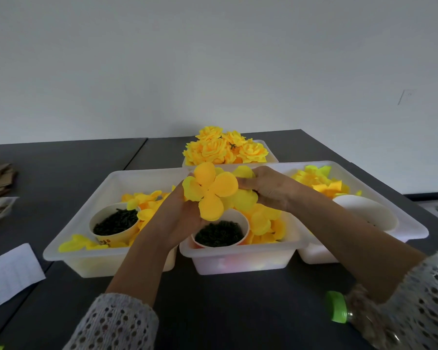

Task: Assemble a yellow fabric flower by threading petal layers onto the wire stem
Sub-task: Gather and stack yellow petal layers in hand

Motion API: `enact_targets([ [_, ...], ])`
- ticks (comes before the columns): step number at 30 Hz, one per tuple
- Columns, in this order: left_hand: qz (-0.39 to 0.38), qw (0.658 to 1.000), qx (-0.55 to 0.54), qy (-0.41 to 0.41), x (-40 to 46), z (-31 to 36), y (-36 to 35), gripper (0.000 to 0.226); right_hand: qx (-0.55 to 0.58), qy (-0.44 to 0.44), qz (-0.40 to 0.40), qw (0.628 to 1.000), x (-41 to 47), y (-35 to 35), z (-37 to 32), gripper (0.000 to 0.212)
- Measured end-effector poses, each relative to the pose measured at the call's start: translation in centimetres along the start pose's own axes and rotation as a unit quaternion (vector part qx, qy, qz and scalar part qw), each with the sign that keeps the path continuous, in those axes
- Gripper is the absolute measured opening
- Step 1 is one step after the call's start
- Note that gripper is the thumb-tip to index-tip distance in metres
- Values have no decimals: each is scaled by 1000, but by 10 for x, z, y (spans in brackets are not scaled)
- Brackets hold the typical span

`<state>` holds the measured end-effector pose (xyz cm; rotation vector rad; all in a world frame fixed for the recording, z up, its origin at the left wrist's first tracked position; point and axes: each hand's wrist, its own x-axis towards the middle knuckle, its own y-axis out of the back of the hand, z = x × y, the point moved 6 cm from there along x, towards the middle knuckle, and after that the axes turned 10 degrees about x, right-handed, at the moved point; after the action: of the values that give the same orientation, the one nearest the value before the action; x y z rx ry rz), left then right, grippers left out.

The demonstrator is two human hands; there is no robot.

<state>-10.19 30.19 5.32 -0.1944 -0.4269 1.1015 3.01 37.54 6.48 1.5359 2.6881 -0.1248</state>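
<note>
Both hands are raised over the middle tray [238, 258], working on one flower in the air. The left hand [180, 210] has its fingers curled up under a four-lobed yellow petal layer [211, 190], holding it from below and from the left edge, while the right hand [268, 189] closes its fingers on more yellow petals [245, 198] bunched just behind and to the right of that layer. The wire stem is not visible; it is presumably hidden behind the petals or inside a palm, so I cannot tell whether the front layer is already threaded or only lined up. Judging by the loose, flat look of the front layer against the tight finished flowers [225, 149] heaped in the far tray, this bloom seems only partway built, with several layers yet to go on. Supplies are close by: loose petals [263, 221] fill the middle tray around a paper cup [219, 233] of dark small parts, a second cup [115, 223] of the same sits in the left tray [68, 248], and more cut petals [319, 183] lie in the right tray with a white bowl [364, 213]. A bottle with a green cap [335, 310] lies on the dark table [213, 311] near the right sleeve.
</note>
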Motion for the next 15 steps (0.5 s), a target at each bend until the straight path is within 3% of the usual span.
enact_targets([
  [2, 5, 1000, 26, -4, 2, 1, 0, 34, 3, 7, -16, 1000, -1, -4, 0, 43],
  [5, 132, 990, 48, -10, 4, -1, 20, 39, 17, 9, -13, 1000, 0, -4, 0, 58],
  [8, 225, 974, 29, 2, 4, -2, 30, 34, -14, 5, 4, 1000, 1, 1, 0, 56],
  [12, 273, 962, 3, 5, 7, -1, 29, 40, -12, 14, -39, 999, -1, 0, 1, 41],
  [15, 311, 950, -18, -1, 6, -1, 34, 41, -14, 15, -54, 998, -3, 6, 1, 47],
])
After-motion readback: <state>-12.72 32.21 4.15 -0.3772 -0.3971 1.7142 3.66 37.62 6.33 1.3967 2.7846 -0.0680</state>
